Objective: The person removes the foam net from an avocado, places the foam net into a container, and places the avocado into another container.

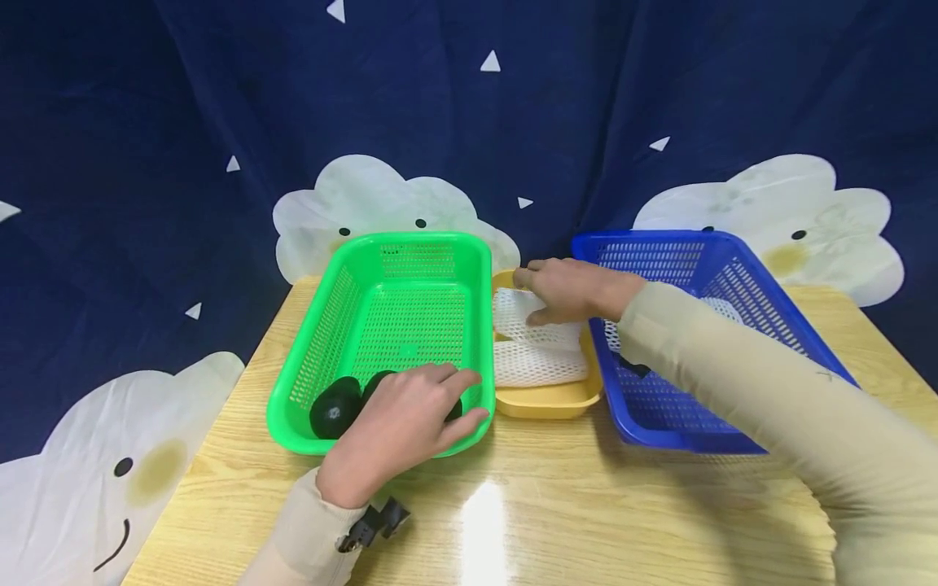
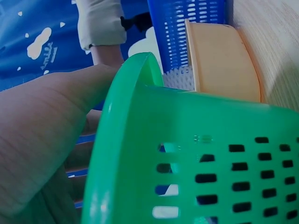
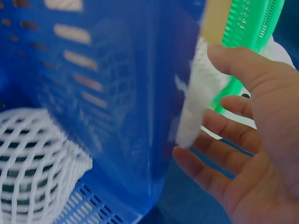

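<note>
Because the yellow tray (image 1: 545, 404) sits between the green basket (image 1: 418, 325) and blue basket (image 1: 721, 415), its white nets (image 1: 541, 365) are likely easy to reach | right hand (image 1: 567, 290) over nets, fingers loose, spread | left hand (image 1: 410, 417) over round black things (image 1: 335, 408) in green basket, fingers loose, gripping nothing I see

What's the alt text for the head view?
A person's right hand is over white mesh sleeves in a yellow tray, the left hand over dark, glossy round objects in a green perforated basket. A blue perforated basket stands right of the tray on a wood-grain table, before a navy cloud-patterned curtain.
</note>
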`<state>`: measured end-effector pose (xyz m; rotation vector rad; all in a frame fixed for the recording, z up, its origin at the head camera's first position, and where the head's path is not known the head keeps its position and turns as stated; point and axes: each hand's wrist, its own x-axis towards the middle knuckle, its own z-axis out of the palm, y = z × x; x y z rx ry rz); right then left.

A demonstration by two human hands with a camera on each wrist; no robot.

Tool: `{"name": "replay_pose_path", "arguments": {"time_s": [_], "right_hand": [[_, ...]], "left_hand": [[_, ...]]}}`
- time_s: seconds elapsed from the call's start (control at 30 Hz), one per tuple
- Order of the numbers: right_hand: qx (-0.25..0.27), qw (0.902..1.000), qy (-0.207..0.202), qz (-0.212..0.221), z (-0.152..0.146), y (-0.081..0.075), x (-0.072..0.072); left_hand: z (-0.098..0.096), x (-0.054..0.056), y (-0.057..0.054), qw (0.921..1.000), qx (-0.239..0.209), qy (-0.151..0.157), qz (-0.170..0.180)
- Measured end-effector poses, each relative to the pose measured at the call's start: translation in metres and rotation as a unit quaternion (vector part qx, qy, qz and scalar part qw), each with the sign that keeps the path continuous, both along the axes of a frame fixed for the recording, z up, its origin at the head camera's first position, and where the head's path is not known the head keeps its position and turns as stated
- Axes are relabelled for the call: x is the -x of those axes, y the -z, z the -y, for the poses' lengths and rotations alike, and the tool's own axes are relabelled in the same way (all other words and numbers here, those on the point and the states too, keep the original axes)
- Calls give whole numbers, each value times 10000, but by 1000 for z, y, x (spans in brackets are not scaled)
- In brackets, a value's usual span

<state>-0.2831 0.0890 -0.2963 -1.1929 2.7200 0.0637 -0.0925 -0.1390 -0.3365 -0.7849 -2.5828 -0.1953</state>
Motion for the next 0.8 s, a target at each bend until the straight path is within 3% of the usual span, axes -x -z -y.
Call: {"name": "replay_pose_path", "arguments": {"time_s": [0.37,0.8], "right_hand": [[322,9988,355,125,-34,-22,-2],[472,9966,674,-63,-82,-30,-11]], "left_hand": [[0,-1,-2,10000,11,4,6],[-2,-4,-6,9999,-35,120,-10]]}}
